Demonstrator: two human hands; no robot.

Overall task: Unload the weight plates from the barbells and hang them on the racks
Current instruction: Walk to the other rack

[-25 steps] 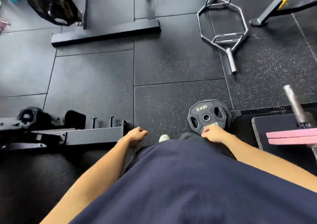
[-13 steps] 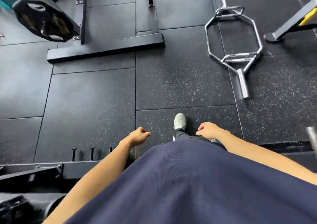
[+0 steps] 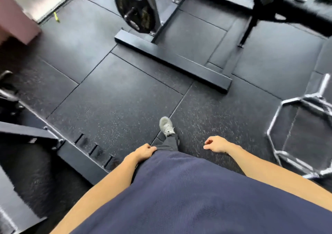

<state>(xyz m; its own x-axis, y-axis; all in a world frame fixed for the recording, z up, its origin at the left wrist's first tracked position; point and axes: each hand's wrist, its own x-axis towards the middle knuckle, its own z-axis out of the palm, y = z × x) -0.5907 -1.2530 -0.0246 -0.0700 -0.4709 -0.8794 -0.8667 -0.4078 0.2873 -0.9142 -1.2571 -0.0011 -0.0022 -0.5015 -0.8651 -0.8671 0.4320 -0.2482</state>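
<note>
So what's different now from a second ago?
The person has walked forward: the small weight plate that lay by the right hand is out of view, and the rack's hung plate looks nearer. A grey shoe has stepped ahead. The hex bar has slid toward the right edge. Both hands, left hand too, still hold nothing, fingers loosely curled.

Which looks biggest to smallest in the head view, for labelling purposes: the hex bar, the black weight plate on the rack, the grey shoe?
1. Hex bar, cut off at the frame edge, and nearer the camera.
2. Black weight plate, farther away, so its true rank is unsure.
3. Grey shoe, clearly smallest.
</note>
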